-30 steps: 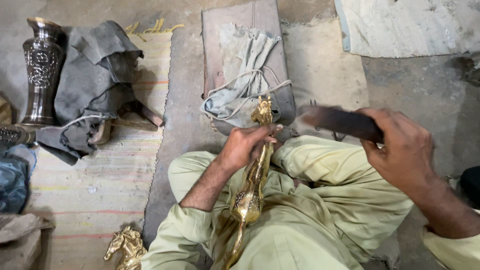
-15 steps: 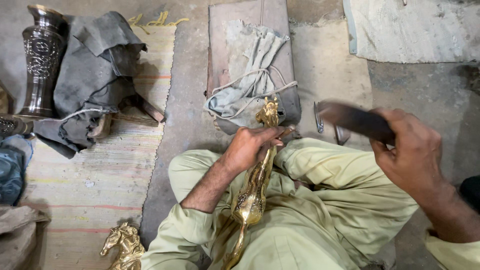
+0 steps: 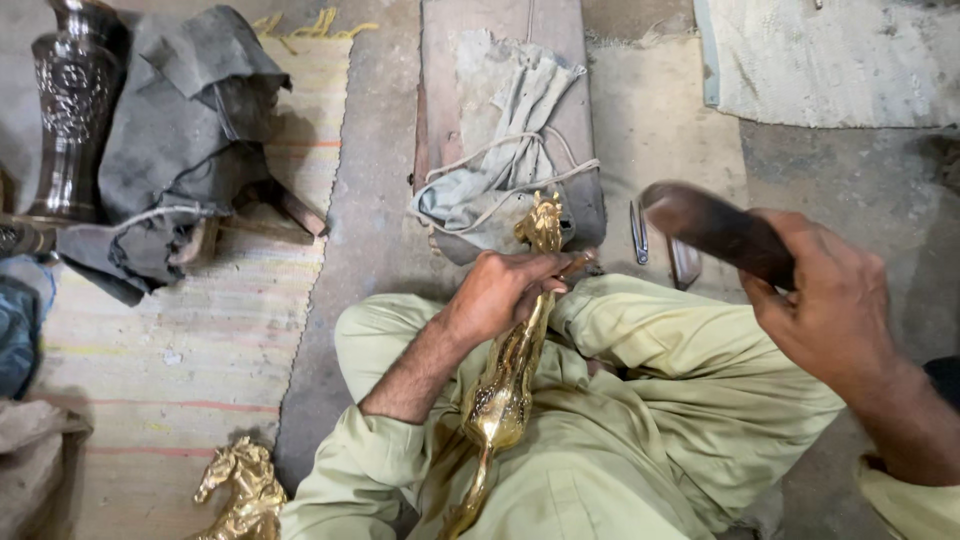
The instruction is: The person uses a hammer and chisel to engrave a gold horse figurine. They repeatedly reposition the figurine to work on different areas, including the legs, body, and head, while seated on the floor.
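The left hand (image 3: 505, 290) is closed around the neck of a brass horse (image 3: 505, 385), just under its head, and also pinches a thin rod that sticks out to the right between the fingers. The horse lies lengthwise along the person's lap, head pointing away from them, its body resting on the pale green trousers (image 3: 640, 400) between the folded legs. The right hand (image 3: 835, 305) is raised off to the right, fingers wrapped tightly around the handle of a dark hammer (image 3: 715, 225); its blurred head reaches up and left, well apart from the horse.

Just beyond the horse's head a wooden block (image 3: 440, 120) lies on the floor with a grey rag (image 3: 500, 170) and loose cord bunched on top. Two small metal tools (image 3: 660, 245) lie on the floor between the block and the hammer. To the left a striped mat (image 3: 200, 320) covers the floor, carrying a heap of dark grey cloth (image 3: 180, 140) and, at its near edge, a second brass horse (image 3: 240, 490). A dark engraved vase (image 3: 70, 110) stands upright at the far left, beside the cloth
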